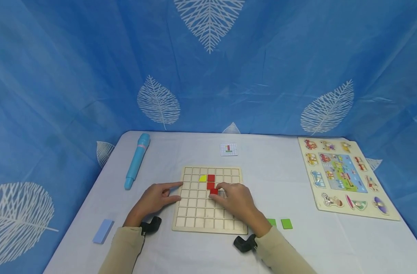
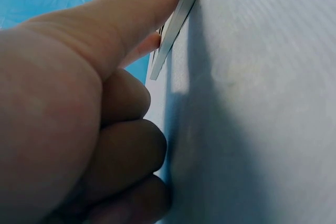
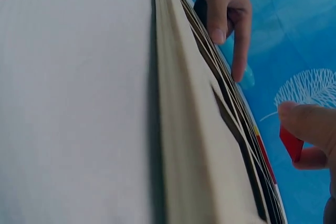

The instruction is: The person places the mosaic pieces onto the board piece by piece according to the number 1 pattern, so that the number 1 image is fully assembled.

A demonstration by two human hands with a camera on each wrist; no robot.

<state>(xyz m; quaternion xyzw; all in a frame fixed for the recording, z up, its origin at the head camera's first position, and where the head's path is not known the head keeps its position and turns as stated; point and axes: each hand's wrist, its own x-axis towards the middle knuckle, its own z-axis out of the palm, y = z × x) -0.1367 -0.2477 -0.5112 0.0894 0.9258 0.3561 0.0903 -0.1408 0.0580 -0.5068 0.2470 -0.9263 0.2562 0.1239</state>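
Note:
A wooden grid board [image 1: 195, 212] lies on the table. In its upper part sit a yellow tile [image 1: 203, 178] with a cut corner and two red tiles [image 1: 211, 177], one below the other. My right hand [image 1: 238, 198] pinches a third red square tile [image 1: 213, 191] between thumb and forefinger, just below those two. In the right wrist view this tile [image 3: 291, 142] is tilted and above the board. My left hand [image 1: 156, 198] touches the board's left edge with extended thumb and forefinger. Its other fingers [image 2: 128, 150] are curled.
Green square tiles [image 1: 286, 223] lie right of the board, one partly behind my right forearm. A small pattern card [image 1: 228, 149] lies beyond it. A blue microphone-shaped object [image 1: 137, 161] and light blue block [image 1: 103, 231] are left. A picture puzzle [image 1: 345, 173] lies right.

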